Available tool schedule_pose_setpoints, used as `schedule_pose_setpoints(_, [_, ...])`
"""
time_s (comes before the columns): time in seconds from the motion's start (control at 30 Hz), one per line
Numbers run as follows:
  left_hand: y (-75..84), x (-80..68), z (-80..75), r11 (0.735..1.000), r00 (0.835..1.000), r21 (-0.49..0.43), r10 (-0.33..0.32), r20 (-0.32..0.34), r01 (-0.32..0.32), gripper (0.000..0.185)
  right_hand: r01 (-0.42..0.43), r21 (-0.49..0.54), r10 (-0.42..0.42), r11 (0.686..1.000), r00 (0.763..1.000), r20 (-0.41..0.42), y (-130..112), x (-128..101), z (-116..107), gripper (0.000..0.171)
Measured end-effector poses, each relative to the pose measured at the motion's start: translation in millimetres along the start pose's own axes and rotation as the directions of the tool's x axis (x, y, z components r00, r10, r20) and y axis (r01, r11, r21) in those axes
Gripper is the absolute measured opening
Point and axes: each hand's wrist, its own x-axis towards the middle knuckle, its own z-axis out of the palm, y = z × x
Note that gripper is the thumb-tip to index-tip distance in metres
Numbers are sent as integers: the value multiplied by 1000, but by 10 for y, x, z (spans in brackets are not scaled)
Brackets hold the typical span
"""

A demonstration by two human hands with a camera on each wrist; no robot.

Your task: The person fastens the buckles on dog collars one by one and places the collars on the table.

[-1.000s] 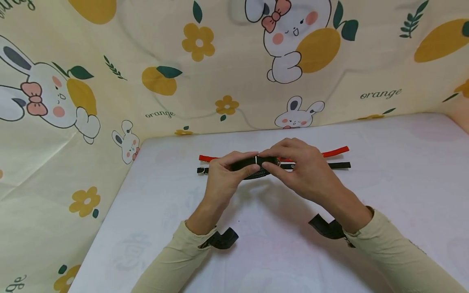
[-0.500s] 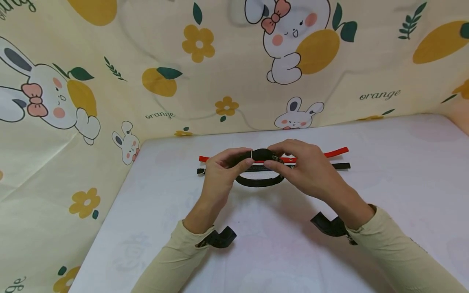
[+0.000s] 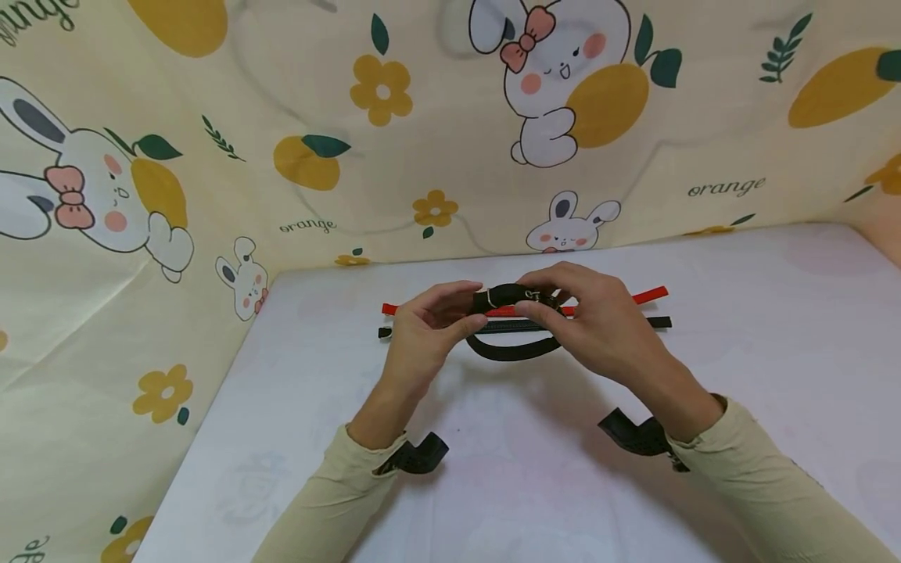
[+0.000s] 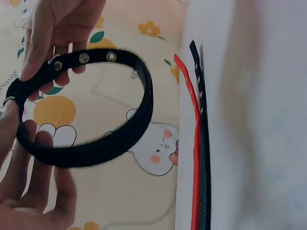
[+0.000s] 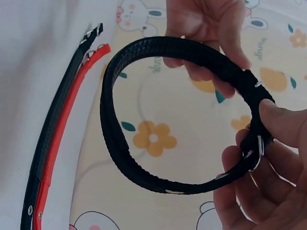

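A black collar [image 3: 508,350] is fastened into a ring and held above the white table [image 3: 739,328] between both hands. My left hand [image 3: 470,314] pinches its left part beside a metal loop. My right hand [image 3: 536,308] pinches it at the buckle [image 5: 256,149]. The ring [image 5: 115,139] hangs open below the fingers. In the left wrist view the collar [image 4: 120,139] shows several metal studs. Behind the hands, a red strap [image 3: 644,296] and a black strap [image 3: 651,322] lie flat, side by side, on the table.
A cream cloth printed with rabbits and oranges [image 3: 338,156] walls the table at the back and left. Black camera mounts [image 3: 421,456] sit at both wrists. The table's bare white surface stretches to the right and toward me.
The collar was flat between the fingers a second ago and now hangs as an open ring. Both hands have shifted slightly along it. The two straps have not moved.
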Motion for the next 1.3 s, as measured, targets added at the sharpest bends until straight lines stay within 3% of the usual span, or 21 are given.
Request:
schedule_pose_setpoints(0.13, [18, 3, -28, 999, 1000, 24, 26, -8, -26, 39, -49, 3, 49, 999, 997, 64, 8, 22, -55, 31])
schedule_pose_setpoints(0.3, [33, 19, -64, 997, 996, -49, 53, -65, -57, 39, -172, 2, 168, 985, 965, 202, 31, 57, -202, 33])
schedule_pose_setpoints(0.43, [35, 18, -91, 994, 995, -90, 55, -78, -62, 35, -201, 48, 189, 978, 964, 188, 62, 58, -263, 27])
schedule_pose_setpoints(0.77, [39, 63, -124, 991, 995, -122, 45, -89, -56, 30, -170, 109, 153, 979, 977, 148, 82, 67, -271, 27])
schedule_pose_setpoints(0.87, [40, 74, -152, 987, 993, -154, 31, -114, -48, 29, -151, 89, 131, 985, 972, 195, 101, 66, -297, 40])
schedule_pose_setpoints(1.0, [47, 89, -200, 978, 990, -206, 12, -141, -41, 26, -110, 68, 85, 992, 950, 300, 136, 63, -330, 81])
schedule_pose_setpoints(1.1, [66, 88, -219, 974, 994, -226, -12, -112, -14, 26, -65, 79, 34, 995, 938, 346, 151, 68, -310, 101])
schedule_pose_setpoints(1.3, [123, 80, -265, 981, 997, -183, -74, -30, 67, 30, 9, 106, -41, 994, 953, 301, 154, 70, -269, 102])
